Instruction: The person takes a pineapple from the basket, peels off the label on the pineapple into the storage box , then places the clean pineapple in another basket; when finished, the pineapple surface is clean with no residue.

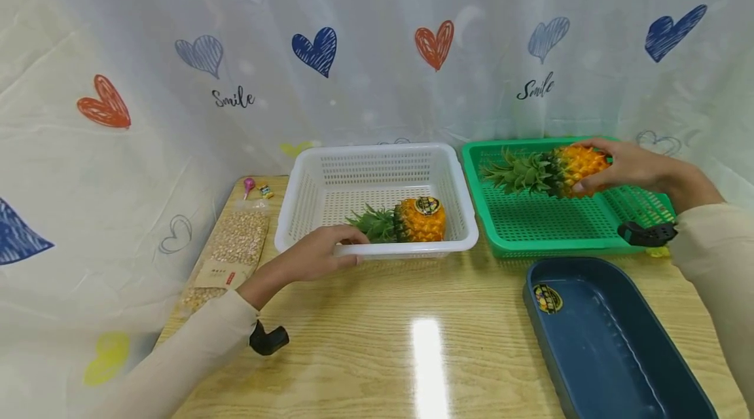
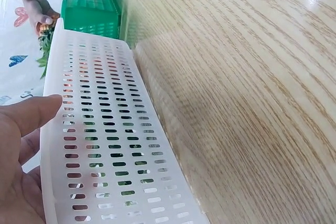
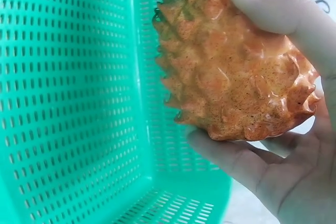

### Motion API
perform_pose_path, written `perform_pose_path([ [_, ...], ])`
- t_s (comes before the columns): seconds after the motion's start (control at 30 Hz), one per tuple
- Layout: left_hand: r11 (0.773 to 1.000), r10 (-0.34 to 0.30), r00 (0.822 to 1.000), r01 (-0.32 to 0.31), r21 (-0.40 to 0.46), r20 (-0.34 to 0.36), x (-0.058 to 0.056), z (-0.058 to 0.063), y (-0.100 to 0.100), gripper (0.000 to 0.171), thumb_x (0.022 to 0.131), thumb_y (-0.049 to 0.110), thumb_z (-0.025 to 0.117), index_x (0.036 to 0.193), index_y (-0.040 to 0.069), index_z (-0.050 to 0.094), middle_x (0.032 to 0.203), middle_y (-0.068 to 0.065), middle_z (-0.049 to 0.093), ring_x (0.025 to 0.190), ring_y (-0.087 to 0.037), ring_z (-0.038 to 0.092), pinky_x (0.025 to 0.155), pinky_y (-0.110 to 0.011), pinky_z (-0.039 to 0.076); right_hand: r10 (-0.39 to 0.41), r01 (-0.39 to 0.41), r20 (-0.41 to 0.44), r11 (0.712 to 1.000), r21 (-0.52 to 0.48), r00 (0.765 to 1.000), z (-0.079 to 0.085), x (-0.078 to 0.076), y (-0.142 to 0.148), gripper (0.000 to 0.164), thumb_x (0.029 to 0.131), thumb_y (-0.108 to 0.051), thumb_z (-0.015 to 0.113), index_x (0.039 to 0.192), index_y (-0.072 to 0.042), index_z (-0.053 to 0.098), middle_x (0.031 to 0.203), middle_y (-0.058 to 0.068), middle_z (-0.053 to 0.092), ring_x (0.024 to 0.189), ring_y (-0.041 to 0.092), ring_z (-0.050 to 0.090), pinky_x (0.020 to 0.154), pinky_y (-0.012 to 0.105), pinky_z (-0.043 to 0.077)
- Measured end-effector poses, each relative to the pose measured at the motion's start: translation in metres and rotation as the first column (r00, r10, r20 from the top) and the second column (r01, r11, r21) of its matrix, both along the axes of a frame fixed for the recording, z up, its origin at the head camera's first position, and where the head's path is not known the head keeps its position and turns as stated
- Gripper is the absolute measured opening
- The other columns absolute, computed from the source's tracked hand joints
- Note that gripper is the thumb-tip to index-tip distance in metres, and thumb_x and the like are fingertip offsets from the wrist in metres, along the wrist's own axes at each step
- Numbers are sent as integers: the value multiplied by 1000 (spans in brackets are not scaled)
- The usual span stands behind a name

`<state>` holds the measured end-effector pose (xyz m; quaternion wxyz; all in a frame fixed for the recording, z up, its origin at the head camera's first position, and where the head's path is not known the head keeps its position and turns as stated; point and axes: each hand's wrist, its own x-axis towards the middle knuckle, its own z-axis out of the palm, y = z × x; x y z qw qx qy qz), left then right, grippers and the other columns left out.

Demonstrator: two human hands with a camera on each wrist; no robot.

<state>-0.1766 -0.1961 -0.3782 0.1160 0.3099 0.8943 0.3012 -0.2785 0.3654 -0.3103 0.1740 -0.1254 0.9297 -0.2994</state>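
Observation:
My right hand (image 1: 630, 167) holds a pineapple (image 1: 580, 163) over the green basket (image 1: 542, 245), its leafy crown pointing left. In the right wrist view the pineapple (image 3: 236, 66) fills the grasp, with the thumb across one side and fingers around the other. The left hand (image 1: 324, 252) grips the front rim of the white basket (image 1: 377, 249). Its thumb (image 2: 39, 114) lies on the outer side of that rim in the left wrist view, and the other fingers go over to the inside. A second pineapple (image 1: 421, 219), bearing a dark round sticker, lies inside the white basket.
At the front right stands a dark blue tray (image 1: 607, 334) with a sticker on its wall. A bag of pale grains (image 1: 238, 236) lies left of the white basket, near small wrapped candies (image 1: 266, 191). Behind everything hangs a heart-printed curtain (image 1: 377, 91).

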Motion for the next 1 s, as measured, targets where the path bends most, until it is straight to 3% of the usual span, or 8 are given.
perform_pose_path([
  [0.23,1000,2,1000,-2,-5,-2,0,0,1,23,98,25,68,121,21,68,113,6,67,98,-11,63,87,-37,52,9,-9,6,997,82,1000,-8,-10,-1,94,91,-30,75,159,-3,16,153,39,18,122,55,44,86,63,48],
  [0.47,1000,10,1000,-10,-12,1,0,0,1,23,98,27,67,121,22,68,114,6,67,99,-11,62,87,-38,51,-1,0,7,993,116,1000,-17,-18,2,97,91,-32,76,158,1,16,142,40,35,112,49,55,82,56,53],
  [0.53,1000,10,1000,-10,-12,2,0,-1,1,23,98,27,67,121,22,68,115,6,67,99,-11,62,87,-38,51,-11,9,12,992,125,1000,-19,-20,3,98,90,-33,76,158,2,15,141,40,34,111,48,56,82,56,53],
  [0.77,1000,1,1000,-1,-16,-2,0,0,-1,24,99,29,66,122,22,67,116,6,67,101,-11,62,88,-37,51,-1,-5,40,988,154,999,-26,-26,3,100,90,-35,76,157,4,13,150,45,14,124,62,37,88,67,44],
  [1.0,1000,-2,1000,2,-16,-8,2,2,0,23,99,29,65,122,21,67,116,5,67,100,-11,63,88,-37,52,-5,-1,36,987,158,999,-33,-32,-1,103,89,-36,77,158,4,11,149,45,16,121,61,40,86,64,47],
])
